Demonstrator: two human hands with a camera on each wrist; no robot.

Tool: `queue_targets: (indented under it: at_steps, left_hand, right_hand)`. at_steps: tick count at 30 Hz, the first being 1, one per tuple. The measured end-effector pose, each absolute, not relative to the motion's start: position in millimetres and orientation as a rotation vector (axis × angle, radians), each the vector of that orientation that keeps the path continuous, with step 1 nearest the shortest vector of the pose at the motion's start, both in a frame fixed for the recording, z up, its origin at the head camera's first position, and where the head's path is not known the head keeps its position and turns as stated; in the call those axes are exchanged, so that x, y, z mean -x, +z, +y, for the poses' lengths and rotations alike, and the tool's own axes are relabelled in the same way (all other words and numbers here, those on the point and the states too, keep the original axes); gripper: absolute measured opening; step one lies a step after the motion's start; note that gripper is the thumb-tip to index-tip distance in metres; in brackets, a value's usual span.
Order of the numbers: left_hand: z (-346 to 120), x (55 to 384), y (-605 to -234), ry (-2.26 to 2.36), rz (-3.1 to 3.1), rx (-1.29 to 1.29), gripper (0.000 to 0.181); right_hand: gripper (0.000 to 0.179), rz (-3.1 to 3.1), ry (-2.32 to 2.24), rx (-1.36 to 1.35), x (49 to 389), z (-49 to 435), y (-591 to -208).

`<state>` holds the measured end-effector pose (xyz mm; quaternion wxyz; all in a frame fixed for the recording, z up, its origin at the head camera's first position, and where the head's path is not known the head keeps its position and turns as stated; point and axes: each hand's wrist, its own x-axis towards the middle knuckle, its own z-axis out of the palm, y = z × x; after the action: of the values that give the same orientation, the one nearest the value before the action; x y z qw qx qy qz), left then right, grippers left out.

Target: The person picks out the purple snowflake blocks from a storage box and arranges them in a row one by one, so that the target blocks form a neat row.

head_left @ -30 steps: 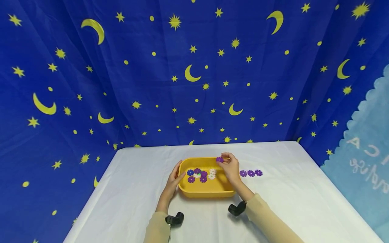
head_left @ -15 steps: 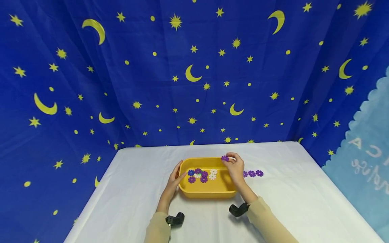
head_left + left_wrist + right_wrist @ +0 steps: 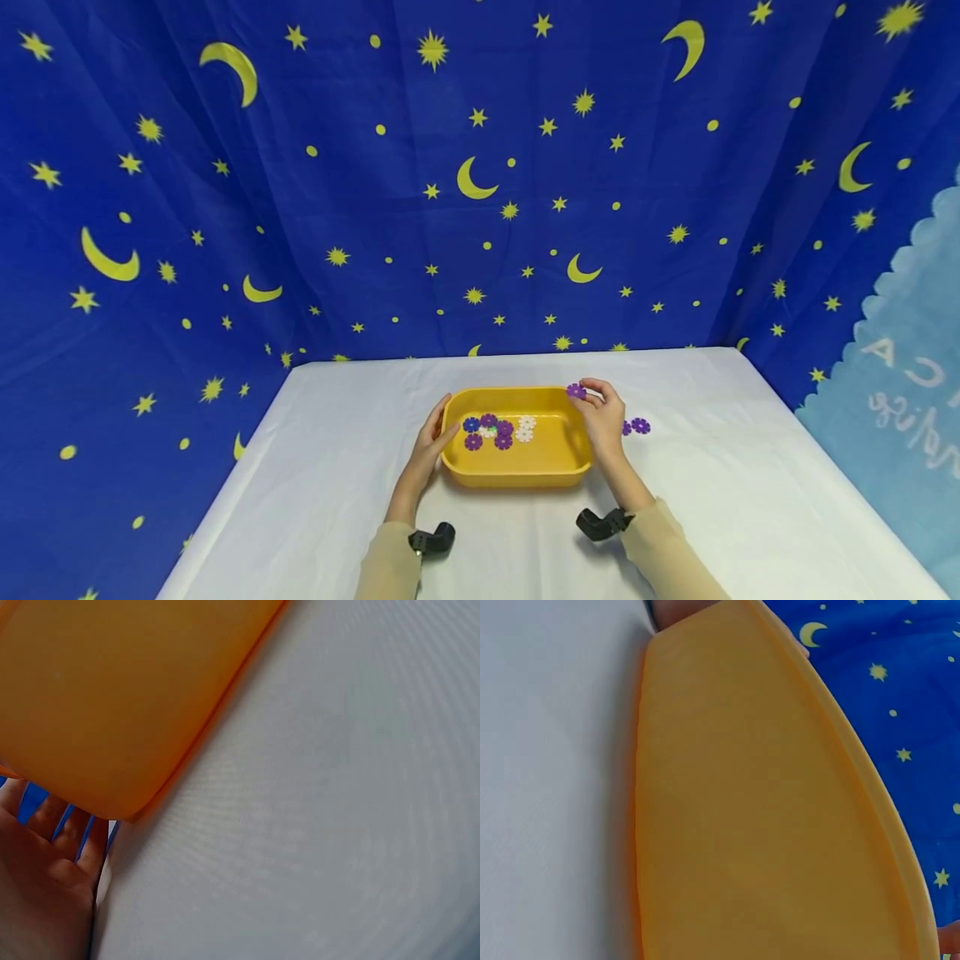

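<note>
Right hand (image 3: 602, 421) first, just right of centre in the frame. Pinching one purple flower (image 3: 576, 391) at the fingertips, on the hand's left side. Holding it by the upper right corner of the tub (image 3: 517, 481), going by the head view; touching that rim or clear of it, impossible to say. And now the key relation, out to the right! Flat on the cloth (image 3: 765, 483), just beyond the knuckles: a purple row (image 3: 641, 426), two flowers showing, the nearer one partly hidden behind the hand. Any more back there, cannot tell. So, from held flower to row: rightward and a little down the frame, with the hand itself in between. Round flower, no long axis to speak of; row lying left to right, roughly parallel to the tub's long side. Nearer to that row by far: the right. Well apart, at the tub's left end, the left hand (image 3: 433, 437): gripping the wall, thumb at the rim, fingers along the outside. Inside the tub, left and middle: loose flowers (image 3: 473, 442), purple and white, one blue.
</note>
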<state>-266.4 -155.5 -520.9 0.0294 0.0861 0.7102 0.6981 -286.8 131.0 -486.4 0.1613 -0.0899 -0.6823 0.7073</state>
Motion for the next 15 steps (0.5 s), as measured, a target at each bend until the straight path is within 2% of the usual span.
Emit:
queue_targets:
  at_steps: [7,15]
  left_hand:
    - [-158,283,-543,2.199,2.162,-0.238,0.062]
    - [-157,282,-551,2.204,2.188,-0.242,0.062]
  right_hand:
    - [0.035,-1.899,2.024,0.339,286,147,-489]
    - [0.035,-1.821,1.953,0.395,288,169,-496]
